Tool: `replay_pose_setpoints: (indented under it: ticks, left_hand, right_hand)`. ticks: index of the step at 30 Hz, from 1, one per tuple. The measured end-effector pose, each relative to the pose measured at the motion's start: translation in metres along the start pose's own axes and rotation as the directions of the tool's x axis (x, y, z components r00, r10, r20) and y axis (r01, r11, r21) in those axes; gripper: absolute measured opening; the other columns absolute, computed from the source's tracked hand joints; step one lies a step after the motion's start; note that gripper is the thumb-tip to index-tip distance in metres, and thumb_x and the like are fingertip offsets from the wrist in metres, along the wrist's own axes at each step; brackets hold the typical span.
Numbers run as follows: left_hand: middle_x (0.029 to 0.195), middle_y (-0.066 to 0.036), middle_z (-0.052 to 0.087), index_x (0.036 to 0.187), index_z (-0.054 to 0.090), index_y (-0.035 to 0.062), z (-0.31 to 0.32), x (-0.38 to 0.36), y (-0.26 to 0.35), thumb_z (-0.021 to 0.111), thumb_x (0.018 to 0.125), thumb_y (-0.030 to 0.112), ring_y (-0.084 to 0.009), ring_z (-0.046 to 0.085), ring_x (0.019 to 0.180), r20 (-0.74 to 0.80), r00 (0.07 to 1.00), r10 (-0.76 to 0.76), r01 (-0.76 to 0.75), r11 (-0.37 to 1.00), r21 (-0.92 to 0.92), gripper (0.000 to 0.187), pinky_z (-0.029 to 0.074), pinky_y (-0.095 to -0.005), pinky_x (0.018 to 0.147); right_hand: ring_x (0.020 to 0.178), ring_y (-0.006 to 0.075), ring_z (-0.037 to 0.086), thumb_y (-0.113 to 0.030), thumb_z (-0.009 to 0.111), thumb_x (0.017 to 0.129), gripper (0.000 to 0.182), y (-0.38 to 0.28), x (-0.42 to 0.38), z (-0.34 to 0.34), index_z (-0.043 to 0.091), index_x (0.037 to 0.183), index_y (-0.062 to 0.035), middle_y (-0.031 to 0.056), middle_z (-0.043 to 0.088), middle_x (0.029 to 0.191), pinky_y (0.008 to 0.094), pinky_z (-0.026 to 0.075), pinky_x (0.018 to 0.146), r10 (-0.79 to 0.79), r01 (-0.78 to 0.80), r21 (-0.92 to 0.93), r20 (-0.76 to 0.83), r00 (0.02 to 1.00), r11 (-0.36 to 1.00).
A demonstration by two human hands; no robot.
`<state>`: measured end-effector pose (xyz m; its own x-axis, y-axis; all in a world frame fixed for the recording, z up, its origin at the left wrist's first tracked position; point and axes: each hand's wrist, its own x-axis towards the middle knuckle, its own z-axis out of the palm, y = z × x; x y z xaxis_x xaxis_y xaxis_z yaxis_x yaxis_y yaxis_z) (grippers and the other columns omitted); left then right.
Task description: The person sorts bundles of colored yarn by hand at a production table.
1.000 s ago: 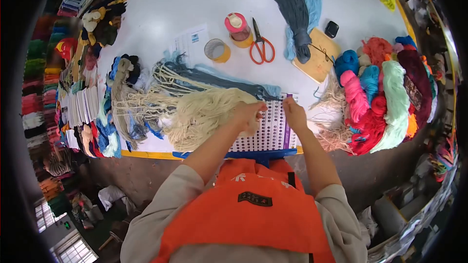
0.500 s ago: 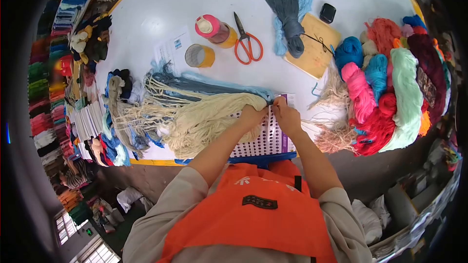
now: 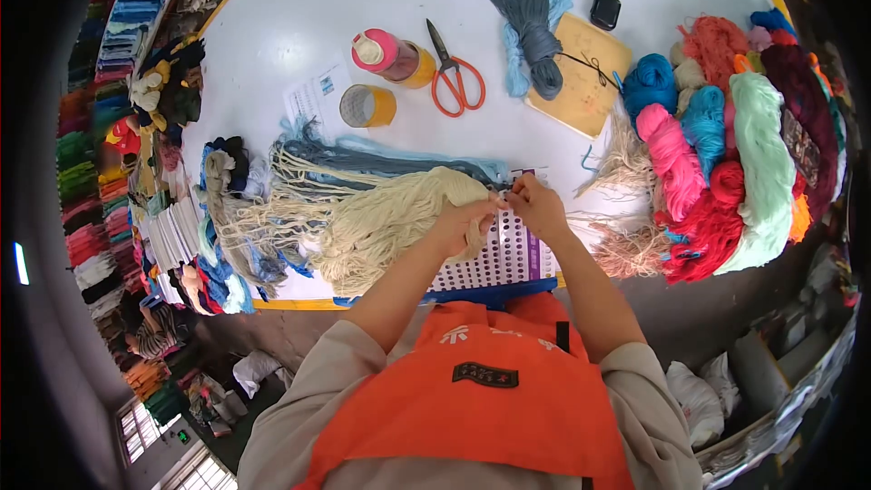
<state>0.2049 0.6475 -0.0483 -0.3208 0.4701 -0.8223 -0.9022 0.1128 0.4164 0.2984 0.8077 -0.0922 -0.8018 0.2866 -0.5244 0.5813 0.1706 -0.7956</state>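
Observation:
A thick bundle of cream yarn [image 3: 390, 218] lies across a white card with rows of dark holes and a purple edge [image 3: 497, 254]. My left hand [image 3: 463, 222] is closed at the right end of the cream yarn, with a loop of it showing below the fingers. Close beside it, my right hand [image 3: 537, 207] has thumb and forefinger pinched together near the left fingertips. What lies between those right fingers is too small to make out. Just beyond the cream yarn stretches a blue-grey yarn bundle [image 3: 390, 160].
Red-handled scissors [image 3: 458, 86], a pink-lidded jar [image 3: 386, 53] and an open round container [image 3: 367, 107] stand beyond the yarn. Coloured skeins [image 3: 671, 159] crowd the right side. A tan envelope [image 3: 581, 73], a black case [image 3: 605, 11] and dark grey yarn [image 3: 517, 9] lie at the back.
My left hand has shifted, with its fingers now more on top of the cream yarn's end. My right hand has lifted slightly and still pinches. The camera view has tilted a little.

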Motion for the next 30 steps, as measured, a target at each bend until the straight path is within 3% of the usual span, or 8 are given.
replay_pose_setpoints:
  ticks: [5,7,10,13,18,22,25,30]
  left_hand:
    - [0.09,-0.006,0.07,0.099,0.067,0.0044,0.002,0.021,-0.014,0.062,0.084,0.016,-0.0088,0.055,0.065,-0.059,0.997,-0.04,0.067,0.816,0.574,0.019,0.044,-0.0237,0.056]
    - [0.088,-0.008,0.07,0.095,0.068,0.0042,-0.022,0.046,-0.039,0.064,0.082,0.018,-0.0116,0.059,0.067,0.261,0.89,0.374,-0.363,0.235,0.902,0.019,0.046,-0.0261,0.057]
    - [0.088,-0.008,0.068,0.093,0.068,0.0042,-0.038,0.03,-0.03,0.064,0.081,0.014,-0.0138,0.061,0.07,0.105,0.815,0.569,-0.083,-0.064,0.994,0.016,0.048,-0.0281,0.058]
    - [0.081,-0.004,0.062,0.093,0.064,0.0062,-0.056,-0.02,0.048,0.064,0.08,0.014,-0.013,0.057,0.063,-0.356,0.932,0.065,0.047,0.953,0.299,0.015,0.046,-0.0271,0.054]
    - [0.067,-0.001,0.054,0.083,0.058,0.0087,-0.17,-0.072,0.134,0.056,0.088,0.01,-0.0074,0.043,0.052,-0.251,0.89,0.38,-0.447,0.832,-0.327,0.005,0.037,-0.0212,0.048]
    - [0.088,-0.008,0.067,0.108,0.063,0.0036,-0.161,-0.111,0.147,0.059,0.092,0.017,-0.0064,0.041,0.053,-0.561,0.596,0.574,-0.622,0.772,0.129,0.021,0.037,-0.0199,0.049]
    - [0.093,-0.01,0.068,0.111,0.063,0.0031,-0.127,-0.141,0.118,0.063,0.09,0.018,-0.0075,0.049,0.058,-0.276,0.833,0.479,-0.474,0.876,0.088,0.025,0.041,-0.0212,0.053]
    - [0.133,-0.018,0.054,0.122,0.058,-0.0021,-0.06,-0.177,0.071,0.06,0.093,0.025,-0.0228,0.052,0.123,0.224,0.797,0.561,-0.551,0.827,-0.109,0.039,0.042,-0.0359,0.098]
  right_hand:
    - [0.062,0.0205,0.06,-0.024,0.069,0.082,0.025,0.009,0.001,-0.004,0.058,0.097,-0.0064,0.0065,0.063,0.07,0.0342,0.047,0.06,-0.006,-0.024,0.261,0.113,0.994,0.965]
    - [0.062,0.0187,0.059,-0.024,0.07,0.081,0.027,0.012,0.002,-0.001,0.058,0.097,-0.0063,0.0054,0.062,0.069,0.0331,0.046,0.06,-0.037,-0.013,0.322,0.148,0.988,0.947]
    - [0.064,0.0205,0.061,-0.027,0.071,0.08,0.027,0.007,0.002,0.002,0.058,0.095,-0.008,0.0056,0.061,0.069,0.0343,0.046,0.06,-0.068,0.066,0.029,0.077,0.995,0.997]
    - [0.067,0.022,0.062,-0.03,0.072,0.079,0.028,-0.01,-0.002,0.001,0.058,0.092,-0.0094,0.0053,0.062,0.07,0.0355,0.047,0.061,-0.054,0.054,-0.188,0.002,0.999,0.981]
    - [0.07,0.0239,0.063,-0.031,0.073,0.079,0.027,-0.018,-0.004,0.003,0.058,0.09,-0.0106,0.0046,0.063,0.072,0.0377,0.047,0.064,0.059,-0.058,-0.184,0.0,0.998,0.981]
    - [0.065,0.0214,0.061,-0.029,0.075,0.077,0.028,-0.019,-0.007,0.011,0.058,0.088,-0.0096,0.0038,0.062,0.069,0.0361,0.046,0.06,0.01,-0.033,-0.241,-0.096,0.995,0.97]
    - [0.075,0.0261,0.064,-0.03,0.073,0.078,0.028,-0.025,-0.011,0.02,0.058,0.093,-0.0114,0.0049,0.065,0.077,0.0384,0.049,0.068,0.057,-0.096,-0.32,-0.129,0.99,0.943]
    - [0.073,0.0199,0.059,-0.019,0.075,0.078,0.031,-0.06,-0.042,0.057,0.061,0.101,-0.0047,0.0089,0.063,0.087,0.0328,0.048,0.069,-0.23,0.213,-0.094,-0.25,0.941,0.973]
